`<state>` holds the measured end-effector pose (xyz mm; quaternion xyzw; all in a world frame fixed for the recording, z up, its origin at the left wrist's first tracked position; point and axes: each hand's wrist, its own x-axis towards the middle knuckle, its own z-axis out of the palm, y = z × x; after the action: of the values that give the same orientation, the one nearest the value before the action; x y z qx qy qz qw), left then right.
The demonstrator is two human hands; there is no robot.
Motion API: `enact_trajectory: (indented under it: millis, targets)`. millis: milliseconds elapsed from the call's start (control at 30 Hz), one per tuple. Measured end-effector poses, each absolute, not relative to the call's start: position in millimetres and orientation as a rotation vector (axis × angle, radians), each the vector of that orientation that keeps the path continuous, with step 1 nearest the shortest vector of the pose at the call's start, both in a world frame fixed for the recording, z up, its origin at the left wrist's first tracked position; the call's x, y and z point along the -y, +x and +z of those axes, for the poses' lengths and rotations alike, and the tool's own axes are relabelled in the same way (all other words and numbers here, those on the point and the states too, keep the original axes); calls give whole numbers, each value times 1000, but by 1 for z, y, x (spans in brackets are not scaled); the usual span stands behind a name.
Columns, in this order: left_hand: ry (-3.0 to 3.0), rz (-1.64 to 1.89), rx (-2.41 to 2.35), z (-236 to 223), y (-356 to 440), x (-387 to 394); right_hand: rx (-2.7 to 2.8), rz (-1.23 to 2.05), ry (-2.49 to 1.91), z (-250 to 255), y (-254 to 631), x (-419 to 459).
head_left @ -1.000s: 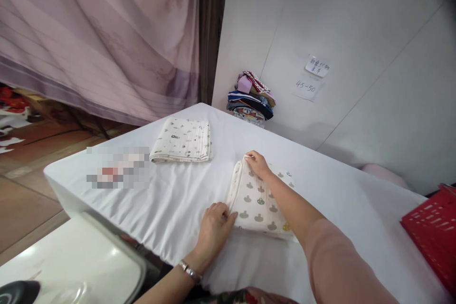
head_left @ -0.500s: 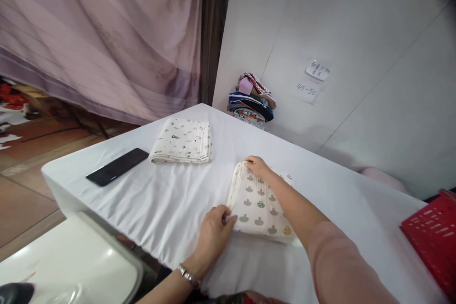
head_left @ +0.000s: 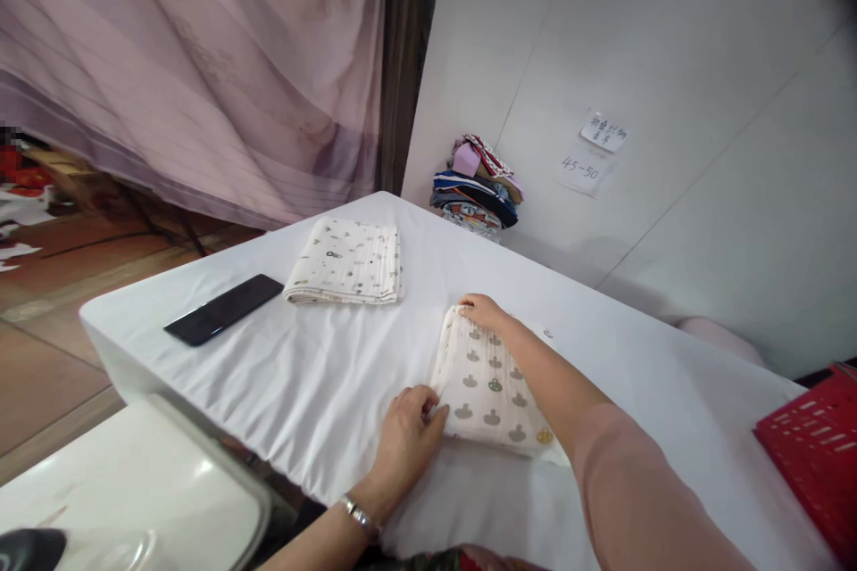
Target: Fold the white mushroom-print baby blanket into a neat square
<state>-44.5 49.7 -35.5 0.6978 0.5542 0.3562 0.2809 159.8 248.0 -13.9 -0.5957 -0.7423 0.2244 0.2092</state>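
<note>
A folded white cloth (head_left: 493, 391) printed with grey mushroom shapes lies in front of me, its far right part partly behind my right forearm. At its far left corner, my right hand (head_left: 485, 312) is closed with the fingertips pinching the edge. My left hand (head_left: 410, 430), with a metal bracelet at the wrist, is at the near left corner, thumb and fingers closed on the cloth's edge. A second folded white cloth (head_left: 345, 263) with small scattered prints lies farther off to the left, apart from both hands.
Both cloths lie on a table with a white cover (head_left: 321, 375). A black phone (head_left: 224, 310) rests near its left edge. Beyond stands a stack of folded fabrics (head_left: 477, 187) by the wall. To the right is a red plastic basket (head_left: 813, 455); at lower left, a white surface (head_left: 167, 482).
My hands keep almost the same places at the cloth's left corners. The view has shifted slightly; the cloths have not visibly moved on the table.
</note>
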Motion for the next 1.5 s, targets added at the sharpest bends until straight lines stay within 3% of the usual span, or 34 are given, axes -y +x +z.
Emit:
enact_trajectory:
  millis: [300,700,1233,1500]
  targets:
    - [1976,884,-1466,-40,-44,-51,1969,464,-1666,-17,147,-243]
    - [2017,889,-1465,-42,-44,-48,2138,541,-1713,-13,163,-244]
    - [2012,898,-1476,-46,-43,-50,2114,-54,-1882,-22,137,-202]
    - [2013,892,-1499,-48,-40,-52,2233,162,-2043,-17,123,-194]
